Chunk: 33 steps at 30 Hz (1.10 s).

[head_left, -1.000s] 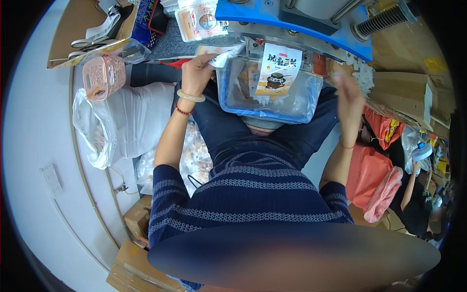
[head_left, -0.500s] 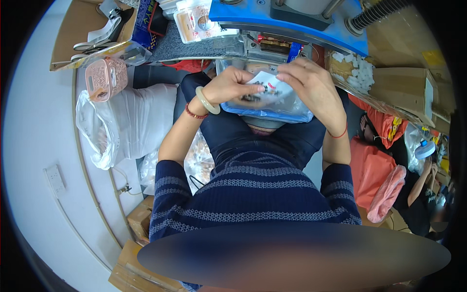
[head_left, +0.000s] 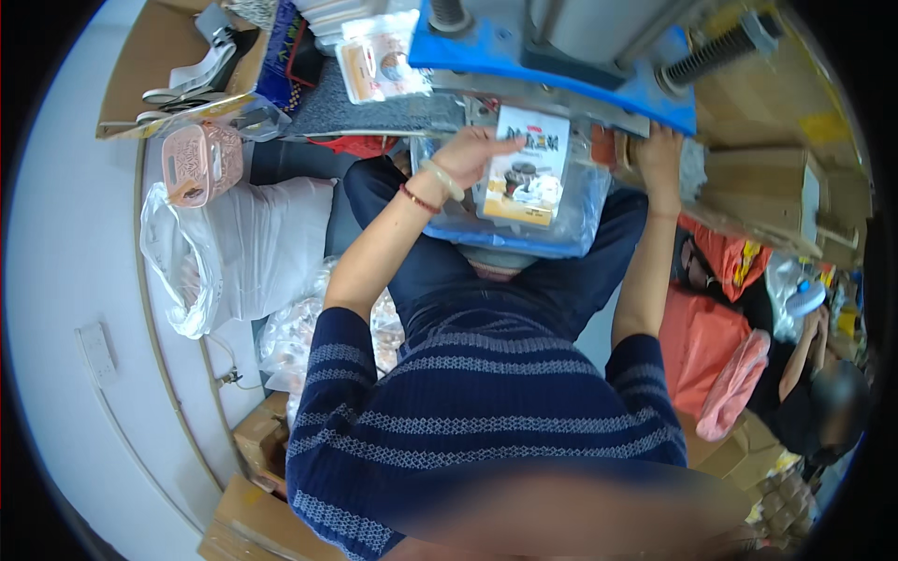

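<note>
A flat white printed pouch [head_left: 529,178] with a picture of food and a yellow lower band is pinched at its left edge by my left hand [head_left: 472,154], thumb on its face. It is held above a blue tub [head_left: 589,215] lined with clear plastic, between my thighs. My right hand [head_left: 659,164] is off to the right, at the front edge of a machine with a blue plate [head_left: 552,75]. Its fingertips are hard to make out against the machine's edge, so what they touch is unclear.
A similar pouch [head_left: 383,61] lies on the grey bench top [head_left: 379,112] at left. A pink basket [head_left: 201,164] and a white sack [head_left: 267,224] stand left. Cardboard boxes [head_left: 762,196] and an orange bag [head_left: 702,346] are right; another person [head_left: 795,374] sits farther off.
My right hand has left the pouch and moved right to the machine's edge. The pouch, now in my left hand only, has its printed front turned up in full view.
</note>
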Each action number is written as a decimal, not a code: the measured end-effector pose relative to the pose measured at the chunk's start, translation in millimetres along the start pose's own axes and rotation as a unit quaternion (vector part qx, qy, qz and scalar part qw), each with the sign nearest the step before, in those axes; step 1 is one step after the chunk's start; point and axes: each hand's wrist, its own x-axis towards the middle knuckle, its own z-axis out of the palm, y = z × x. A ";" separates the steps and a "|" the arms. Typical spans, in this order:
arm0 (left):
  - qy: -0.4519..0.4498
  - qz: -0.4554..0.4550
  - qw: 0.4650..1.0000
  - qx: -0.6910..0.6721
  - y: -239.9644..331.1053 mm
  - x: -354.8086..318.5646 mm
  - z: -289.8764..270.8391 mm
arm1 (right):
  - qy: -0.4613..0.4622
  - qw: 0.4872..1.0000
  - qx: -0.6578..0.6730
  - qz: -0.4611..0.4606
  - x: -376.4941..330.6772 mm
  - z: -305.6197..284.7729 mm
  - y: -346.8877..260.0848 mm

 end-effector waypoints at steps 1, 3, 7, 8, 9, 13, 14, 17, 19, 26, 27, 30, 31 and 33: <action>0.016 -0.001 0.999 0.044 3.4 -5.5 -7.4 | -0.017 1.000 -0.013 -0.004 1.7 1.1 -4.9; 0.111 0.103 0.961 0.233 24.8 -12.4 -32.5 | -0.041 0.997 0.030 0.065 -1.9 -7.4 -12.8; 0.344 0.433 0.541 0.633 87.1 14.1 -76.9 | -0.199 0.956 0.023 0.216 8.0 -29.2 -16.2; 0.346 0.452 0.367 0.735 99.2 19.2 -93.1 | -0.201 0.957 0.033 0.206 2.8 -18.8 -13.4; 0.284 0.398 0.427 0.761 88.0 31.7 -119.3 | -0.178 0.970 0.025 0.163 -2.2 -9.9 -8.4; 0.227 0.412 0.444 0.763 58.6 23.0 -129.3 | -0.154 0.954 0.177 0.187 4.1 -19.8 -19.1; 0.218 0.421 0.457 0.752 59.3 20.7 -126.6 | -0.184 0.941 0.187 0.215 8.7 -26.0 -20.4; 0.214 0.454 0.475 0.723 60.4 10.8 -110.7 | -0.213 0.928 0.167 0.255 6.3 -19.5 -10.0; 0.310 0.464 0.474 0.682 42.0 -11.4 -92.6 | -0.075 0.937 0.195 0.279 -6.9 -28.0 -18.4; 0.261 0.412 0.509 0.709 15.2 -69.9 -99.1 | -0.021 0.904 0.318 0.284 -18.0 -95.4 -77.0; 0.260 0.412 0.510 0.709 17.7 -72.5 -85.7 | -0.047 0.887 0.364 0.281 -21.4 -98.7 -92.1; 0.300 0.276 0.792 0.455 19.1 -77.0 -54.2 | -0.105 0.879 0.433 0.167 -39.8 -89.4 -135.7; 0.293 0.275 0.794 0.456 21.4 -78.5 -41.5 | -0.127 0.868 0.453 0.157 -36.8 -87.2 -149.1; 0.230 0.250 0.874 0.346 23.2 -86.5 -17.8 | -0.140 0.857 0.476 0.139 -20.6 -97.5 -169.4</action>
